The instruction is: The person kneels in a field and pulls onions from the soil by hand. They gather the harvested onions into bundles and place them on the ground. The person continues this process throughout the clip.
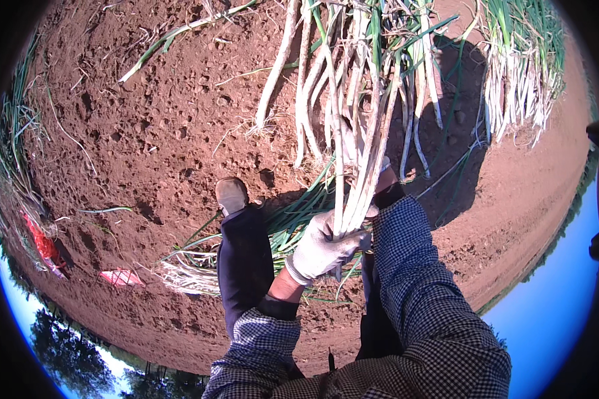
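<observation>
My left hand [322, 249], in a pale knit glove, is closed around the lower white ends of several green onion stalks [364, 184], which reach up and away from me. Partly hidden behind these stalks is my right hand [354, 142], also gloved; its fingers and what they hold cannot be made out. Beyond the hands lies a loose pile of long onions [312, 90] with roots and dry leaves. Under and beside my left hand, more onions with green leaves [294, 227] rest on the soil between my legs.
A dense row of onions [516, 95] lies at the upper right, another heap [17, 144] at the far left. Red netting [44, 242] and a red and white packet [122, 277] are on the brown soil at left. My shoe [231, 194] is left of the near onions.
</observation>
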Demonstrator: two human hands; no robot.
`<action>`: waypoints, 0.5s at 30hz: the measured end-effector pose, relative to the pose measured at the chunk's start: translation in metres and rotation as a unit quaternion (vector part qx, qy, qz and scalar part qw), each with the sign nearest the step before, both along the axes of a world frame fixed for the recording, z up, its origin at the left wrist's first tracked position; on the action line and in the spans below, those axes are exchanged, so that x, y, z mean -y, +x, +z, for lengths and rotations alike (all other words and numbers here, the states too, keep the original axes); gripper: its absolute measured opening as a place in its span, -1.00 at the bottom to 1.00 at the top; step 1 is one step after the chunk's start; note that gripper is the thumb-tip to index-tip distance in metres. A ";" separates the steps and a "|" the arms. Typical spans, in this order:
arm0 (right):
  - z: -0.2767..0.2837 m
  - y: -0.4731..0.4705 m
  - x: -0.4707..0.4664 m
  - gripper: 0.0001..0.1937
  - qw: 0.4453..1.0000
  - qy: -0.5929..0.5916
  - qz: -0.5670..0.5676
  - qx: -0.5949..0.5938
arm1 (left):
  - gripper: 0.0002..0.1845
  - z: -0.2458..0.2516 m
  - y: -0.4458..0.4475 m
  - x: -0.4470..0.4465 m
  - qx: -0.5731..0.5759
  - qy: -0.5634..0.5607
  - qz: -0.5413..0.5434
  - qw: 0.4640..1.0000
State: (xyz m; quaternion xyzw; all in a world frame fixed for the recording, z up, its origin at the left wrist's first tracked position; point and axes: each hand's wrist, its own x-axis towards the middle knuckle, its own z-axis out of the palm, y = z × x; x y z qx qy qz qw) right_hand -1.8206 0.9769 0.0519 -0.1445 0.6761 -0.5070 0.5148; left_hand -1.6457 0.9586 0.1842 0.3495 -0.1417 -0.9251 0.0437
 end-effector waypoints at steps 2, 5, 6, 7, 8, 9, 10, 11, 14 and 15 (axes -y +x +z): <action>0.013 -0.011 -0.010 -0.68 0.959 0.000 -0.181 0.218 | -0.67 -0.010 -0.002 -0.014 0.022 0.019 0.112 0.993; 0.034 0.010 -0.041 -0.71 0.867 0.123 -0.280 0.394 | -0.71 -0.036 0.004 -0.026 0.191 -0.132 0.188 0.954; 0.037 0.024 -0.057 -0.73 0.834 0.180 -0.283 0.438 | -0.73 -0.038 -0.001 -0.023 0.223 -0.123 0.198 0.947; 0.050 0.033 -0.070 -0.70 0.946 0.163 0.134 0.248 | -0.75 -0.037 -0.006 -0.022 0.260 -0.114 0.209 0.936; 0.065 0.041 -0.082 -0.65 0.896 0.074 0.432 -0.071 | -0.76 -0.034 -0.009 -0.021 0.250 -0.093 0.176 0.948; 0.063 0.045 -0.085 -0.65 0.913 0.025 0.406 -0.029 | -0.78 -0.033 -0.008 -0.020 0.240 -0.076 0.142 0.957; 0.062 0.047 -0.088 -0.65 0.923 -0.022 0.385 0.016 | -0.80 -0.039 -0.005 -0.025 0.232 -0.090 0.111 0.962; 0.063 0.015 -0.102 -0.66 0.856 -0.011 0.516 -0.036 | -0.82 -0.039 -0.004 -0.028 0.220 -0.043 0.105 0.969; 0.034 -0.080 -0.089 -0.49 0.947 0.062 0.311 -0.046 | -0.60 -0.039 -0.002 -0.030 0.141 0.063 0.216 0.964; 0.001 -0.113 -0.094 -0.43 0.973 0.055 0.127 -0.185 | -0.49 -0.013 -0.019 -0.011 0.139 0.099 0.201 0.965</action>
